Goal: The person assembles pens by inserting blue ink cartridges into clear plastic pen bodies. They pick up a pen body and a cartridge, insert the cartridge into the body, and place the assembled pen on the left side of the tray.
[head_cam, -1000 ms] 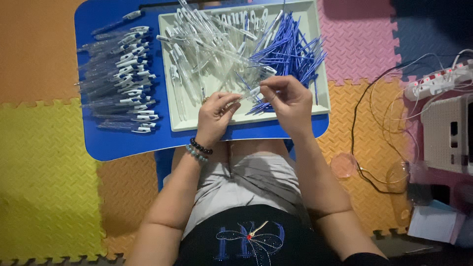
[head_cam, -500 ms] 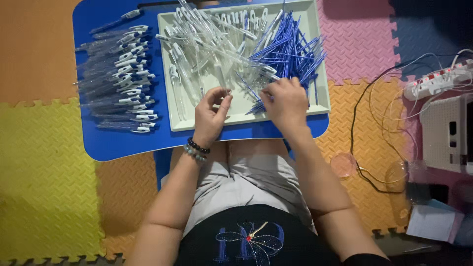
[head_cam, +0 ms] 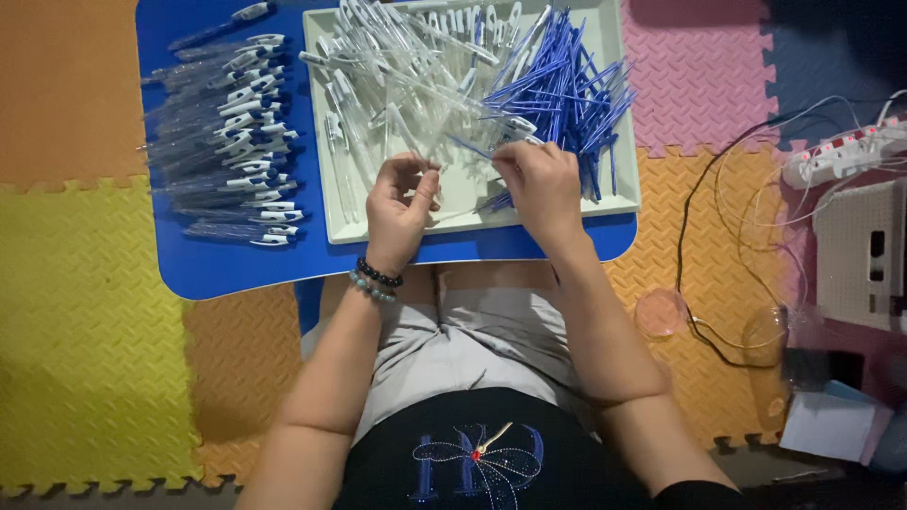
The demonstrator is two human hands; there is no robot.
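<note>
— What is the seated person doing with their hands?

— Both are over a pale tray (head_cam: 321, 142) on a low blue tabletop (head_cam: 189, 255). The left hand (head_cam: 402, 203), with a beaded bracelet (head_cam: 376, 280) at the wrist, is half curled, thumb and fingertips drawn close around what seems to be a clear pen barrel (head_cam: 408, 132); the barrel is see-through, so I cannot tell how firm the hold is. The right hand (head_cam: 540, 184) is pinched shut on a thin blue refill (head_cam: 470, 147).

— How do the two pieces lie to each other?

— The refill's long axis runs out from the right fingertips toward the left and slightly away from the person, its free tip ending just short of the left hand. The barrel lies roughly crosswise to it, pointing away from the body. The right hand is nearer the heap of blue refills (head_cam: 567, 94) at the tray's right side; the left is nearer the clear barrels (head_cam: 397, 66) piled in the middle.

— Anything else around?

— Finished pens (head_cam: 231, 142) lie in rows on the tabletop left of the tray. Coloured foam mats (head_cam: 85, 312) cover the floor, with a power strip (head_cam: 841, 156) and cables to the right.
</note>
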